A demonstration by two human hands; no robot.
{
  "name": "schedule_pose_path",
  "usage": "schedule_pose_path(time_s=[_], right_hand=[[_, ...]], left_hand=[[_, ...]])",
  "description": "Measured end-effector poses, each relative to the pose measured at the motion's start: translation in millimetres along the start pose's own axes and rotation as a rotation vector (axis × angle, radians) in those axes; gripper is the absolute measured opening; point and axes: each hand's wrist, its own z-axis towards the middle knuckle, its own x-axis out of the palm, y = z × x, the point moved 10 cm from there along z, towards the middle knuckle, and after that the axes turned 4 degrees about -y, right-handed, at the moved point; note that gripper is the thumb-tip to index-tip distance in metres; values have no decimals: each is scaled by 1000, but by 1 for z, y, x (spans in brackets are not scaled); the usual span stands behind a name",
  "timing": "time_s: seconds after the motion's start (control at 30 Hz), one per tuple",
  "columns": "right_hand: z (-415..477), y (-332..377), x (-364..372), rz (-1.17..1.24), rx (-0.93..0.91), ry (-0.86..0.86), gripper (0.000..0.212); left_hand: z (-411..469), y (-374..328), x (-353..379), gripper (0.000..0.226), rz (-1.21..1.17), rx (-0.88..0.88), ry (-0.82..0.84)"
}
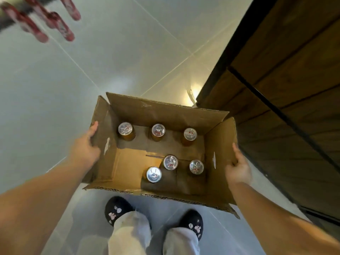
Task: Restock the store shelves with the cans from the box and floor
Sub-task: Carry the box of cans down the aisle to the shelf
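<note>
**A:** so how far along is this restock looking?

**B:** barely started imo. Nearest the camera, the left hand is pressing flat on the left flap of the box, thumb hooking over the edge, and the right hand is curling round the right wall. Whether it's being lifted off the floor, can't tell.

**A:** and inside?

**B:** 6 cans are standing upright in there, 3 near, 3 far. Further off, more red cans are showing top left, too blurry to place. The shelf on the right is looking bare where visible.
</note>
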Motion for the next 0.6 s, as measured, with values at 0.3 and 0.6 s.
schedule_pose_path(time_s=[0.3,0.6], right_hand=[[-57,209,89,-37,-169,132,68],[-103,387,204,-112,-377,260,61]], left_hand=[[13,81,-187,82,-17,-193,-173],[62,156,-329,77,-50,-345,-311]])
